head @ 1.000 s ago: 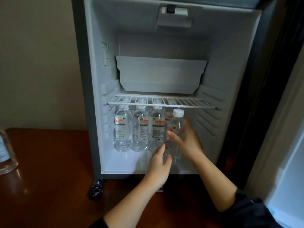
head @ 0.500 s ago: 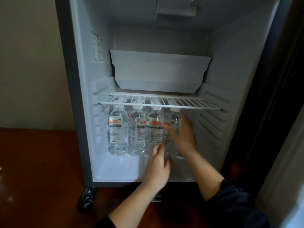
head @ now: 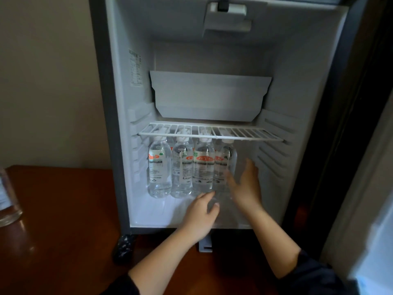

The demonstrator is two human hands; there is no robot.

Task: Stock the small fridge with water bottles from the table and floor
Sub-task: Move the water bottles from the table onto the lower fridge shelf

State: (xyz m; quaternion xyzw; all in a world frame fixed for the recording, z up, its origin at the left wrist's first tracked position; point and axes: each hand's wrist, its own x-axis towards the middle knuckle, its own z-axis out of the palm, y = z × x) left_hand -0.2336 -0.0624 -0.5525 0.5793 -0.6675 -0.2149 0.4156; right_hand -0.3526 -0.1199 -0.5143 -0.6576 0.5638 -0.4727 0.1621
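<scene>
A bottle (head: 222,161) is being set in the fridge (head: 119,124). The right hand (head: 244,186) is spread wide beside it. The left hand (head: 201,218) has loose fingers that maybe touch its bottom. Next: fetch another.

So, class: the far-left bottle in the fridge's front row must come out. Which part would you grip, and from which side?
Grip the far-left bottle around its labelled body, coming straight in from the open front. Its cap sits right under the wire shelf, so a top grasp looks blocked; the fridge wall and the neighbouring bottle crowd its sides.
</scene>
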